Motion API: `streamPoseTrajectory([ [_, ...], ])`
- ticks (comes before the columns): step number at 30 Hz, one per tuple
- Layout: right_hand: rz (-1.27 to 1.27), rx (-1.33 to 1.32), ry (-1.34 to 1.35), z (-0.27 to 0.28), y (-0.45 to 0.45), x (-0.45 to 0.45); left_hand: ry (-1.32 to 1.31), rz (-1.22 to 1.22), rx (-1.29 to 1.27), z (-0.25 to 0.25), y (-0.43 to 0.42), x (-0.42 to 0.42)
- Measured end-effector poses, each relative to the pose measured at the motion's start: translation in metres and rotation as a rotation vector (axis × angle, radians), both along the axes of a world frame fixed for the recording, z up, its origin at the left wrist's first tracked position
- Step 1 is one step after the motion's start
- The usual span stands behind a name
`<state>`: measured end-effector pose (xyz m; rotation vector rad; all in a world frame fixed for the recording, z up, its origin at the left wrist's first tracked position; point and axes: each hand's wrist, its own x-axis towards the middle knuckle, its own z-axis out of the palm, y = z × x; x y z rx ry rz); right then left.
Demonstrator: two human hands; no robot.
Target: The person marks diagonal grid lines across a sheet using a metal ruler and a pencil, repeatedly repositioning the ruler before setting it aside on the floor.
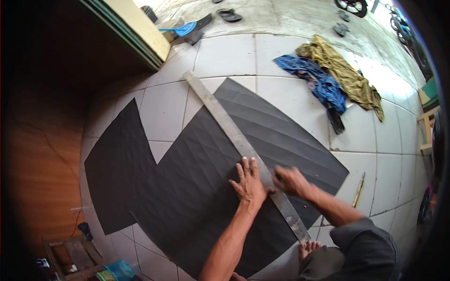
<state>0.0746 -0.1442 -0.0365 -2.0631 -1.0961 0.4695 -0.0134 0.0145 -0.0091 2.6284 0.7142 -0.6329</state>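
A large black sheet point(201, 159) with faint creases lies on the tiled floor. Across it runs a long metal straightedge point(225, 122), slanting from upper left to lower right. My left hand point(251, 183) presses down with spread fingers, partly on the straightedge and partly on the sheet. Along the straightedge's right side, my right hand point(289, 180) is curled closed and slightly blurred; what it grips is hidden. My bare foot point(308, 247) touches the straightedge's near end. A second black piece point(117, 168) lies to the left, meeting the large sheet.
A yellow-handled pointed tool point(359, 189) lies on the tiles at right. Crumpled blue cloth point(318, 82) and olive cloth point(347, 70) lie farther back. At lower left stands a wooden frame point(72, 257). Sandals point(229, 15) and a blue dustpan point(186, 29) are beyond the tiles.
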Motion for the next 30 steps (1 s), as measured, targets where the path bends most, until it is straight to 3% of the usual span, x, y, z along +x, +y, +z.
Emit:
streamPoseTrajectory([
  [3, 0.006, -0.172, 0.109, 0.039, -0.130, -0.092, 0.019, -0.004, -0.007, 0.010, -0.002, 0.007],
  [6, -0.004, -0.475, 0.139, 0.063, -0.194, -0.144, 0.021, 0.005, 0.006, 0.014, -0.003, 0.005],
  [9, -0.090, -0.394, -0.040, 0.056, -0.187, -0.148, -0.080, 0.042, 0.001, 0.011, -0.011, -0.014],
  [11, -0.300, -0.208, -0.259, 0.027, -0.155, -0.141, -0.219, 0.042, 0.069, -0.024, -0.026, -0.046],
  [13, -0.405, -0.416, 0.010, 0.038, -0.113, -0.141, -0.411, 0.043, 0.156, -0.039, -0.052, -0.093],
  [17, -0.390, -0.504, 0.064, 0.024, -0.089, -0.153, -0.536, 0.079, 0.315, -0.069, -0.078, -0.198],
  [20, -0.469, -0.457, -0.007, 0.006, -0.089, -0.147, -0.544, 0.049, 0.261, -0.066, -0.071, -0.222],
  [22, -0.488, -0.423, 0.181, 0.014, -0.089, -0.126, -0.562, 0.001, 0.260, -0.069, -0.066, -0.224],
  [26, -0.672, -0.223, 0.235, 0.035, -0.121, -0.100, -0.528, -0.025, 0.205, -0.061, -0.053, -0.256],
  [30, -0.659, -0.120, 0.214, 0.009, -0.132, -0.096, -0.501, -0.061, 0.230, -0.061, -0.050, -0.263],
])
